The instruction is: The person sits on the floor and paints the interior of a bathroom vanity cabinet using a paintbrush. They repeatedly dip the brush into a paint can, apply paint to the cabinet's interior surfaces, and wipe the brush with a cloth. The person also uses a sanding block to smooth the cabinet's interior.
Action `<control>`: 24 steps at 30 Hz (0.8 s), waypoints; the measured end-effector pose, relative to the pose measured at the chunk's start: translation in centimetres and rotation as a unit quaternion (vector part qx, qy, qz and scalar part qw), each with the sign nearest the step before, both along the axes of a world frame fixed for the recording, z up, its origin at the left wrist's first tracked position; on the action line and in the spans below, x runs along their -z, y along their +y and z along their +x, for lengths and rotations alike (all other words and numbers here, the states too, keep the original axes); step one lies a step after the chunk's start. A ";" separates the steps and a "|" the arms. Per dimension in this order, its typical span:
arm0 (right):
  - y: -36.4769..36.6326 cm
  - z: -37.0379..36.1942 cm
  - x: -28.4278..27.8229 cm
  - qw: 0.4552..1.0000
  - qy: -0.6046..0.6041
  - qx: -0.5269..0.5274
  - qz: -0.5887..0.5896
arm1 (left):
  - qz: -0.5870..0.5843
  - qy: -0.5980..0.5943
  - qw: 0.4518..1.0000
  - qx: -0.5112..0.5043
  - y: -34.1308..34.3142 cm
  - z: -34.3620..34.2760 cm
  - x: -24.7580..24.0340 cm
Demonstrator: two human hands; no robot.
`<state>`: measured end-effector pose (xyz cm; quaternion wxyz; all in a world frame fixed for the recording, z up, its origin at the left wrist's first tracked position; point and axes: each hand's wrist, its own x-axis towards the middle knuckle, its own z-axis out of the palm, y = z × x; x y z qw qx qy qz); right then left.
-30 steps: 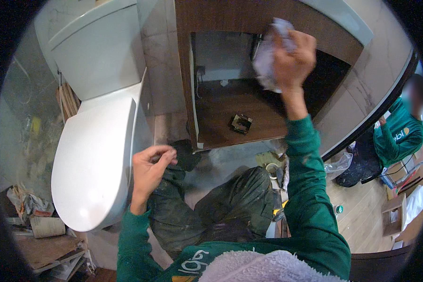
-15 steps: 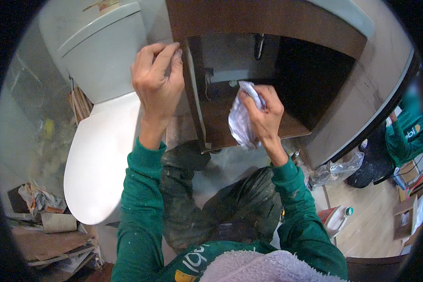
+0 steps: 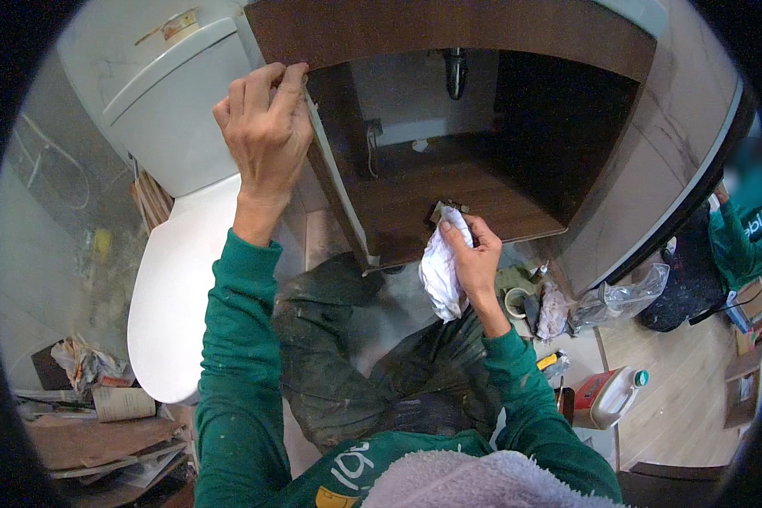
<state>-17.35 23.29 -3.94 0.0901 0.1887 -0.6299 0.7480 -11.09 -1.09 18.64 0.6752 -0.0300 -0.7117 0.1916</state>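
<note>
In the head view I have the right hand (image 3: 481,262) just toward 3 o'clock of centre, thumb and fingers pinching a crumpled white cloth (image 3: 442,269) that hangs at the near lip of the vanity cabinet (image 3: 449,30), whose open front fills 12 to 2 o'clock. The left hand (image 3: 267,118) is up at 11 o'clock with its fingers curled, the tips at the cabinet's left front edge; I can't tell whether they grip it. Cloth and fingers partly block my sight of a small dark object (image 3: 459,207) on the cabinet floor. Inside, a drain pipe (image 3: 455,74) drops at 1 o'clock. The toilet lid (image 3: 178,296) crowds my left forearm at 9 o'clock, and scrap boards (image 3: 102,440) are stacked at 8. Dusty trousers (image 3: 330,356) fill the space between my forearms at 6 to 7. Toward 4 o'clock I see a tape roll (image 3: 515,300), a clear plastic bag (image 3: 626,296) and a green-capped jug (image 3: 601,402); past the bag, at 3, sits another person (image 3: 732,241) in green.
</note>
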 end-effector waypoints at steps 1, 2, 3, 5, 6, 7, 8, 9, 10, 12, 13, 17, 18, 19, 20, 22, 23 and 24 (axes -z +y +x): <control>0.1 0.1 0.2 1.000 -0.001 -0.002 0.004 | -0.012 0.004 1.000 0.001 0.0 0.1 0.0; 0.1 0.2 0.3 1.000 -0.014 -0.008 -0.011 | -0.006 0.003 1.000 0.001 -0.1 0.1 -0.1; 0.1 0.2 0.3 1.000 -0.018 -0.011 -0.015 | -0.010 0.007 1.000 0.006 -0.2 0.1 -0.3; 0.1 0.3 0.3 0.999 -0.031 -0.019 -0.022 | -0.018 0.004 1.000 0.010 -0.2 0.1 -0.5; 0.1 0.4 0.2 0.999 -0.025 -0.016 -0.024 | -0.023 -0.003 1.000 0.009 -0.2 0.1 -0.6; 0.1 0.4 0.2 0.999 -0.018 -0.014 -0.026 | -0.013 -0.018 1.000 0.006 -0.2 0.1 -0.6; 0.0 0.5 0.2 0.999 -0.013 -0.014 -0.027 | -0.027 -0.019 0.999 0.006 -0.2 0.2 -0.6; 0.0 0.6 0.2 0.999 -0.022 -0.020 -0.035 | -0.027 -0.029 0.999 0.004 -0.1 0.3 -0.4; -0.1 0.7 0.2 0.998 -0.032 -0.029 -0.043 | -0.043 -0.033 0.998 0.009 -0.1 0.3 -0.5; -0.3 1.0 0.3 0.997 -0.046 -0.042 -0.053 | -0.027 -0.026 0.999 0.004 -0.1 0.3 -0.7; -0.3 1.1 0.4 0.996 -0.049 -0.046 -0.053 | -0.020 -0.020 1.000 0.009 -0.2 0.3 -0.8; -0.5 1.5 0.7 0.992 -0.068 -0.073 -0.082 | -0.030 -0.043 0.999 0.003 -0.2 0.6 -0.9; -0.5 1.6 0.7 0.992 -0.075 -0.069 -0.073 | -0.026 -0.055 0.998 -0.003 -0.2 1.0 -0.9; -0.5 1.6 0.7 0.992 -0.079 -0.067 -0.066 | -0.014 -0.073 0.997 -0.005 -0.2 1.3 -0.9; -0.4 1.6 0.8 0.993 -0.083 -0.065 -0.059 | -0.014 -0.069 0.997 0.002 -0.2 1.7 -0.8; -0.4 1.7 0.9 0.994 -0.065 -0.056 -0.061 | 0.001 -0.070 0.997 0.027 -0.2 2.3 -0.8; -0.5 1.7 0.9 0.995 -0.058 -0.052 -0.061 | -0.002 -0.072 0.997 0.022 -0.1 2.3 -0.9; -0.5 1.8 1.0 0.994 -0.065 -0.059 -0.067 | -0.004 -0.067 0.997 0.022 -0.1 2.2 -1.1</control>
